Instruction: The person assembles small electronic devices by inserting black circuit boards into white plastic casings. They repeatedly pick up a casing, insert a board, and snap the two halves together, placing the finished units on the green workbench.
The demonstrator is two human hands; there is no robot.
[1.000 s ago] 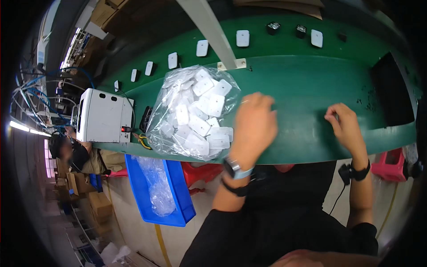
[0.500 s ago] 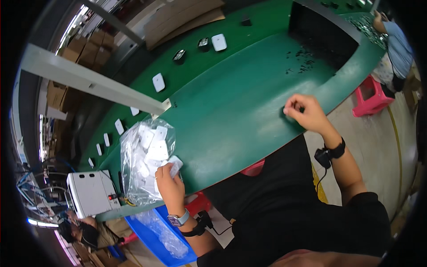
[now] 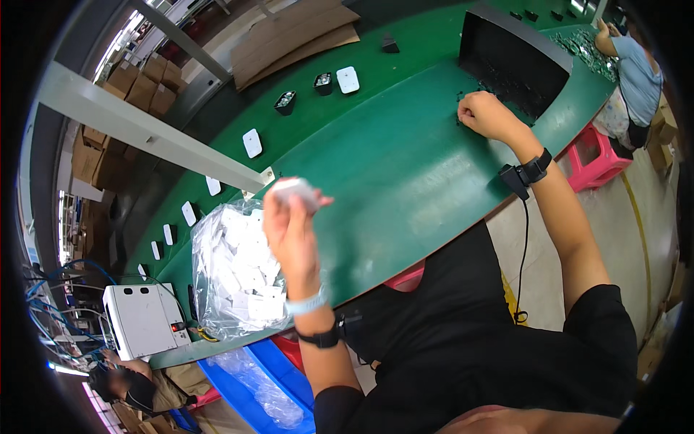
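Raised over the table, my left hand point(image 3: 290, 228) grips a white plastic cover point(image 3: 296, 189), slightly blurred by motion. Below and to its left lies a clear plastic bag point(image 3: 210, 289) filled with many more white covers point(image 3: 238, 253). My right hand point(image 3: 488, 116) is at the near side of a black bin point(image 3: 520, 54), over small black parts point(image 3: 463, 94) scattered at its mouth. Its fingers are curled together, and whatever they hold is hidden.
On the green conveyor belt point(image 3: 303, 126) stand white covers point(image 3: 251, 143) and open black housings point(image 3: 285, 102). A grey metal post point(image 3: 159, 134) meets the table edge. A white machine point(image 3: 144, 322) is at left, a blue crate point(image 3: 238, 383) below. Two other people sit nearby.
My left hand has lifted a white cover from the bag and moved up and slightly right. My right hand has moved away from me to the small black parts by the bin.
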